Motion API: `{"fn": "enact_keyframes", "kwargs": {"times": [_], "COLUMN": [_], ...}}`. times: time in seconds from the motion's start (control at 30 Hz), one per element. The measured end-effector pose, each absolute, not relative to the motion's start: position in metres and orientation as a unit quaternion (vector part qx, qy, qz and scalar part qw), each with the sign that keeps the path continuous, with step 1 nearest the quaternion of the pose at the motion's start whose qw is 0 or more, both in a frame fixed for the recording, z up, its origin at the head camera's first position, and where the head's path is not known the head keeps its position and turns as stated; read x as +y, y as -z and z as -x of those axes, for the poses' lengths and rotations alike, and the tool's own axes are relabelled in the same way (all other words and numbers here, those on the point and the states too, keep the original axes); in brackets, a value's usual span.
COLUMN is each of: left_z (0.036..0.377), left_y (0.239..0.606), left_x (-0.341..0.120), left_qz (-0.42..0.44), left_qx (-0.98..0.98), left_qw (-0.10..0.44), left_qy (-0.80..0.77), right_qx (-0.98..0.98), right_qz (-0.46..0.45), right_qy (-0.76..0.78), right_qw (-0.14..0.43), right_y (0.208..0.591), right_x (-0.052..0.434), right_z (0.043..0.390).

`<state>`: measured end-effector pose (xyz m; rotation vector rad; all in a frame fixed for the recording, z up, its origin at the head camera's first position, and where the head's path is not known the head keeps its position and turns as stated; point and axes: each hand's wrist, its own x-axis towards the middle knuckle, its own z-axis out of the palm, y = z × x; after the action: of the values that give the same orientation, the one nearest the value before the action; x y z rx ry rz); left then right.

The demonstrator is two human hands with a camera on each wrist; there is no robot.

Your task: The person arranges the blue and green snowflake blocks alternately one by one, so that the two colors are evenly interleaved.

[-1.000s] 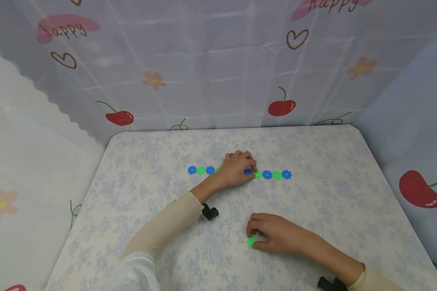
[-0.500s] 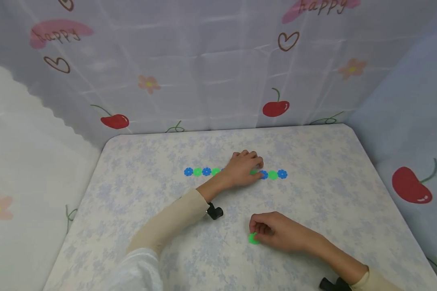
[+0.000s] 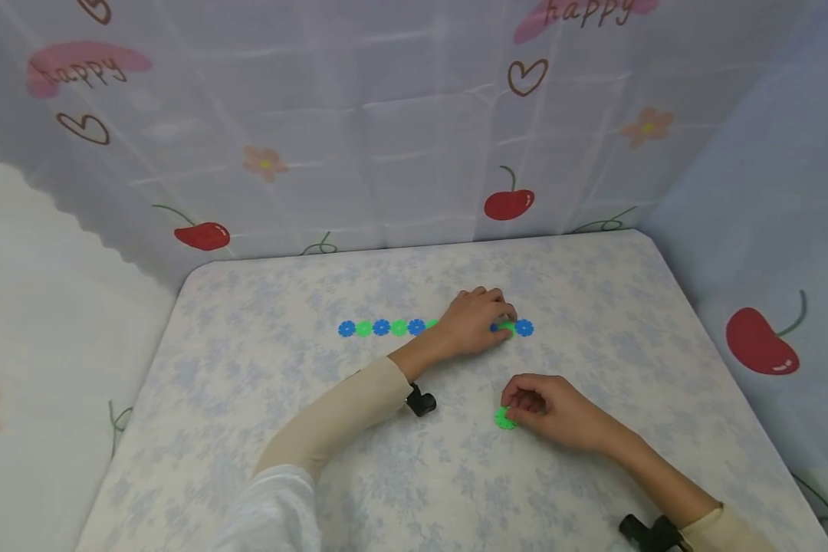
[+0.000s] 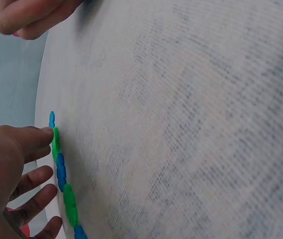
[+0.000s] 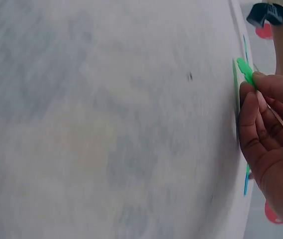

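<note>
A row of flower-shaped plastic discs, alternating blue and green, runs across the table. My left hand is over the right part of the row, hiding several discs. Its thumb and index finger grip the edges of the green disc second from the right end, beside the last blue disc. Nearer the front, my right hand pinches a loose green disc between thumb and index finger, raised over the table. Its other fingers are curled in.
A pale floral cloth covers the table. A printed curtain stands behind its far edge, with more sheeting at both sides. A small black camera sits on the left wrist, another camera on the right.
My left hand has moved right along the row, from one green disc to the green disc nearer the end. My right hand has risen and moved forward and right with its green disc.
</note>
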<state>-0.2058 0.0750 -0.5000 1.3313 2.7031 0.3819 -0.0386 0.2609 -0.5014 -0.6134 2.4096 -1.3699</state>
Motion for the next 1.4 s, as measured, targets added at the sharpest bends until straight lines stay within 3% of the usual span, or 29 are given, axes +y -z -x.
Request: {"fn": "enact_keyframes", "kwargs": {"times": [0.47, 0.93, 1.4], "left_z": [0.208, 0.207, 0.209], "left_y": [0.499, 0.502, 0.508], "left_x": [0.081, 0.080, 0.080], "left_qz": [-0.436, -0.428, -0.427], "left_qx": [0.890, 0.890, 0.892], "left_qw": [0.062, 0.065, 0.054], "left_qy": [-0.116, -0.140, -0.137], "right_qx": [0.897, 0.890, 0.915], "right_qz": [0.077, 0.057, 0.043], "right_qy": [0.432, 0.449, 0.397], "right_qw": [0.060, 0.059, 0.056], "right_y": [0.495, 0.498, 0.503], "right_x": [0.323, 0.358, 0.341], "right_z": [0.077, 0.120, 0.142]}}
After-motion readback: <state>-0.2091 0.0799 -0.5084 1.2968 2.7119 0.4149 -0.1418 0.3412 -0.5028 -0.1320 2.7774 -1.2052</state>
